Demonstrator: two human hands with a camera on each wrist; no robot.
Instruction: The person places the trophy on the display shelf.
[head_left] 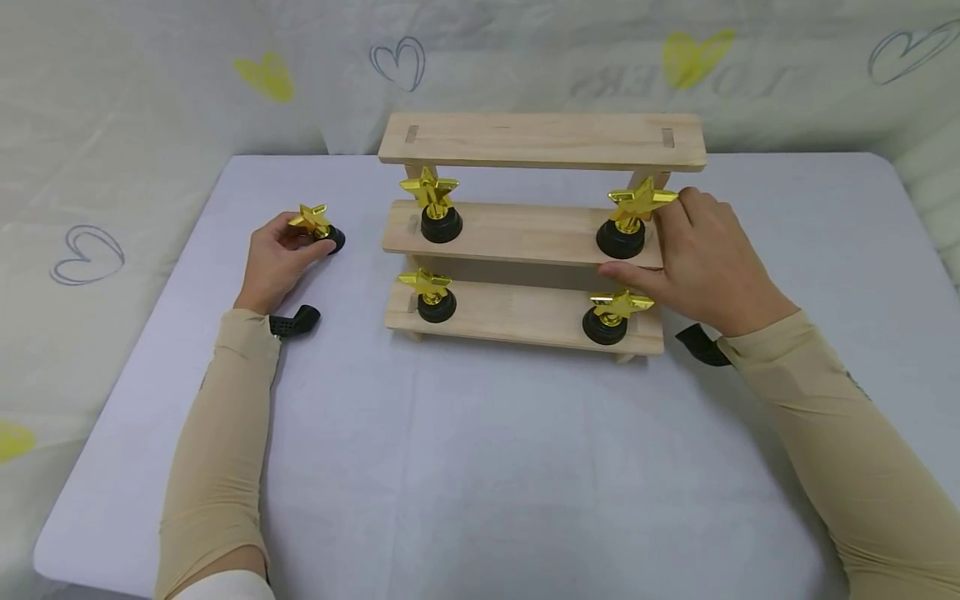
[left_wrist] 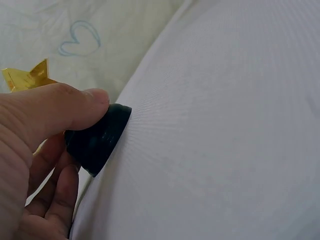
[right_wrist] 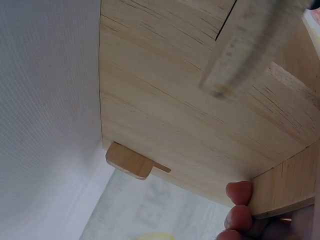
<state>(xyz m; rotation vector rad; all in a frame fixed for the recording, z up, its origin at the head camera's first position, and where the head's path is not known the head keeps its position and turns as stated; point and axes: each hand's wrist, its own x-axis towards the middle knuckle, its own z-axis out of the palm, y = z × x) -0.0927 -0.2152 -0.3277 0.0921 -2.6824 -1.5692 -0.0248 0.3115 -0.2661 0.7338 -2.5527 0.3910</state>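
At the left of the table, my left hand (head_left: pixel 268 265) pinches a small star trophy, gold star (head_left: pixel 311 218) on a black round base. In the left wrist view the thumb lies on the black base (left_wrist: pixel 97 142), whose underside is at the white tabletop. My right hand (head_left: pixel 711 262) grips the right end of a three-tier wooden display shelf (head_left: pixel 517 229), thumb along the middle board's front edge. In the right wrist view, fingertips (right_wrist: pixel 239 218) curl past a board's edge. Beside this hand a gold star trophy (head_left: pixel 622 237) stands on the middle board.
Another trophy (head_left: pixel 441 221) stands at the middle board's left. The bottom board carries two more, a left trophy (head_left: pixel 435 304) and a right trophy (head_left: pixel 606 323). A white cloth (head_left: pixel 480 467) covers the table. Behind hangs a pale curtain (head_left: pixel 525 67) with hearts.
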